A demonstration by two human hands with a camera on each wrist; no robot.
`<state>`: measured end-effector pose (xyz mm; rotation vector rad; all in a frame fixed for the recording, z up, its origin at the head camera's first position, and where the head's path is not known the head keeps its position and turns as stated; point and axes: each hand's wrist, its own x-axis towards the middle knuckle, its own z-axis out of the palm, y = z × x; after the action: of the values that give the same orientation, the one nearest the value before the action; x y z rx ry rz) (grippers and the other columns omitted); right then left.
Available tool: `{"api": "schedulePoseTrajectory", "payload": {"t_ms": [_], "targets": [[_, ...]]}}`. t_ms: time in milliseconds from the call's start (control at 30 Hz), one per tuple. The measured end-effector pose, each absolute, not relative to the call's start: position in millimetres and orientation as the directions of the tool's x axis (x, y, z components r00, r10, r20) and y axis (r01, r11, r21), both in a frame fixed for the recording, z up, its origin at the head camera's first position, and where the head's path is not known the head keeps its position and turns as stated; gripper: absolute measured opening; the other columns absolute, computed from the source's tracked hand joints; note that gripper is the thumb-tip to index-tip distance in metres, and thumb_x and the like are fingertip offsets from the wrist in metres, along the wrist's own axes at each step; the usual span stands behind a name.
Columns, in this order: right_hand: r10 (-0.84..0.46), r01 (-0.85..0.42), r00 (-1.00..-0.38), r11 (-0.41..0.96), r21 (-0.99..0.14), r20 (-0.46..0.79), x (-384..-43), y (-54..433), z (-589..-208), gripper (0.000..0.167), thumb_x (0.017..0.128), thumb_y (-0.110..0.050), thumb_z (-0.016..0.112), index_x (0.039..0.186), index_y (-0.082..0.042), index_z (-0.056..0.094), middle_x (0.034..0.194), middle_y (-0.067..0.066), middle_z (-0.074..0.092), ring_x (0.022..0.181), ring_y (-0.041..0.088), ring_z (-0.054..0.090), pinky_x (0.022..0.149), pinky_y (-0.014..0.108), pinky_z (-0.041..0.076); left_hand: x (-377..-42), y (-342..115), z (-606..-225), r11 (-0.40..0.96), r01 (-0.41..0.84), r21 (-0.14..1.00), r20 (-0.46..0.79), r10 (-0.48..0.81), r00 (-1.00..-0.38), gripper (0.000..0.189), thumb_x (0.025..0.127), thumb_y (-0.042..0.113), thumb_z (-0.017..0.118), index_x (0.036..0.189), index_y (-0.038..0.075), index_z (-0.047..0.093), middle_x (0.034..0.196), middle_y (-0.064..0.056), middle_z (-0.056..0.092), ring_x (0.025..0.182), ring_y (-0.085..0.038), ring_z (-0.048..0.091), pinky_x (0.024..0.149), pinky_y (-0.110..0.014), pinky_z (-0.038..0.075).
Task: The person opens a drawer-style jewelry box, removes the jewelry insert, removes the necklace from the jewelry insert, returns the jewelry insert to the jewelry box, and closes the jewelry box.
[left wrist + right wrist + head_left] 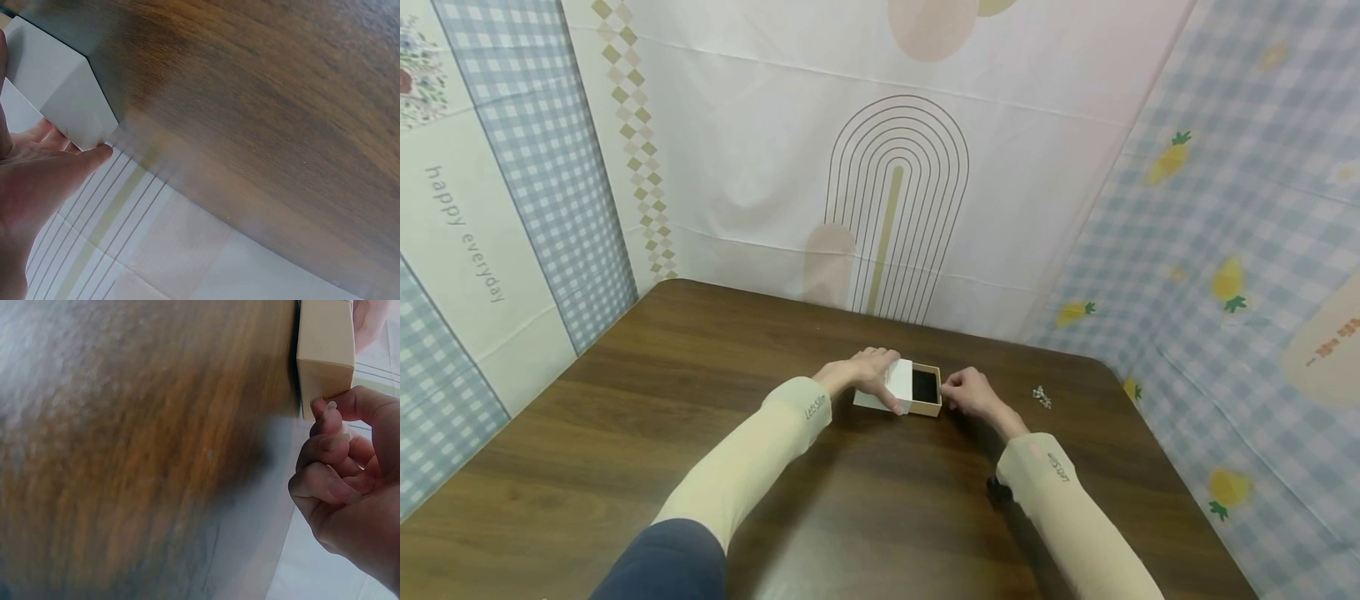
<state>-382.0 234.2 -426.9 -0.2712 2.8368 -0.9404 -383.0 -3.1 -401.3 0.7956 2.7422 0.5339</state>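
Note:
A small white box sleeve (898, 382) lies on the table, with a tan drawer (927, 409) sticking out of its right end. Black lining (925, 386) shows inside the drawer. My left hand (872, 369) grips the sleeve from above, its thumb along the near side; the left wrist view has the thumb against the white sleeve (62, 87). At the drawer's outer end, my right hand (972, 392) has its thumb and index finger pinched together. The right wrist view puts that pinch against the tan end face, the other fingers curled; any tab between the fingertips is hidden.
A small silvery cluster (1042, 397), perhaps jewellery, lies on the brown wooden table (700, 467) to the right of my right hand. Patterned cloth (760, 167) hangs behind the table's far edge, and checked cloth (1262, 208) along its right side.

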Motion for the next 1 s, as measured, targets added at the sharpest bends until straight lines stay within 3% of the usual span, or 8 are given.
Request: {"api": "schedulePoseTrajectory", "payload": {"t_ms": [1000], "targets": [[-0.245,-0.159,-0.967,0.78,-0.605,-0.062,-380.8,231.4,-427.1,0.026,0.091,-0.016,0.057,0.067,-0.006,0.062,0.054,0.0,0.053,0.044,0.009,0.044,0.044,0.023,0.039,-382.5,-2.7,-401.9,0.785,0.465,0.408,-0.112,0.549,-0.828,0.099,0.069,0.047,0.083,0.145,0.006,0.035,0.132,-0.012,0.051,0.127,-0.029,0.043,0.112,-0.043,0.034]]}}
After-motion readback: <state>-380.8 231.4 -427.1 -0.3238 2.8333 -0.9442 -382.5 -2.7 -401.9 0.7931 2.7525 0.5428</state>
